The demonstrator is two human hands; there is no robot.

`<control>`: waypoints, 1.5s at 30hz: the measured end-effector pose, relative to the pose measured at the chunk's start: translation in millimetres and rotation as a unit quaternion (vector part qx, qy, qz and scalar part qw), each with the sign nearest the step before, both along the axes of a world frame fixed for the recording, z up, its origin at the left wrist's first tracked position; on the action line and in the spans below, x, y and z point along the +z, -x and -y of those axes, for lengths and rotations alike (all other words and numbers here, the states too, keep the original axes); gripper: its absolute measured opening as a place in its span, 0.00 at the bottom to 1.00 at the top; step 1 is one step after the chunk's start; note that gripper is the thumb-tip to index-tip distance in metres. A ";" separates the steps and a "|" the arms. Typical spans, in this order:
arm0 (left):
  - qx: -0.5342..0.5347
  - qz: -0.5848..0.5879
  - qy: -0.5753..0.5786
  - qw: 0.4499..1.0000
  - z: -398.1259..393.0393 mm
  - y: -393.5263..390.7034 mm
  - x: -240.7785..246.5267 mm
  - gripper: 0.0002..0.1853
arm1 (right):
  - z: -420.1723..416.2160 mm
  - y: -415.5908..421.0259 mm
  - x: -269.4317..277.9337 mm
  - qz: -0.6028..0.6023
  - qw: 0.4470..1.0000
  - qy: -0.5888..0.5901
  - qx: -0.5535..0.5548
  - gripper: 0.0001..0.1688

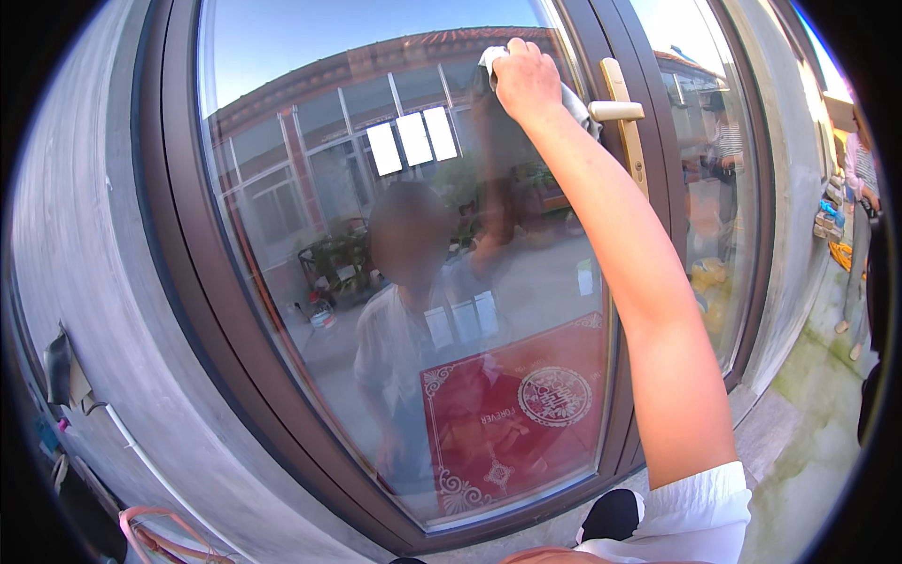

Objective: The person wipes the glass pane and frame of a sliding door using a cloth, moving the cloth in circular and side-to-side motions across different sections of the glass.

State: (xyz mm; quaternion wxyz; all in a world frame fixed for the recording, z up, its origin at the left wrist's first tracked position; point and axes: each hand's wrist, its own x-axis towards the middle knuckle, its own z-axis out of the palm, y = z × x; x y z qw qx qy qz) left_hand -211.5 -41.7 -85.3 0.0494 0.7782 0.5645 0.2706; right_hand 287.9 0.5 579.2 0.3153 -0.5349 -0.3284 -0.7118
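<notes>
My right hand (527,79) is raised against the glass pane (338,296) of a brown-framed door, near its upper right. It grips a pale cloth (579,113), part of which shows above the fingers and part hangs to the right, beside the door handle (617,111). The handle is gold-coloured, with a lever and a keyhole in its plate. My left hand is out of view. Through the glass a red patterned mat (514,416) shows low down. The pane also reflects a figure, a tiled-roof building and plants.
To the right are a second glass pane (712,211) and a person (861,176) standing near stacked bricks (826,224). A grey wall (91,233) flanks the door on the left, with a white pipe (162,479) and a pink hose (151,518) low down.
</notes>
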 end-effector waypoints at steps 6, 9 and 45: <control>0.025 0.010 -0.006 1.000 -2.3 13.8 -14.7 0.25 | -6.1 1.9 -37.8 -0.019 0.995 0.055 0.081 0.07; 0.026 0.000 0.005 1.000 -5.0 14.5 -13.6 0.25 | -4.0 -0.9 -29.9 -0.024 0.995 0.056 0.074 0.07; -0.032 -0.051 -0.031 0.998 -5.0 6.2 -2.6 0.23 | 52.8 -31.3 -297.6 -0.337 0.917 0.187 0.104 0.13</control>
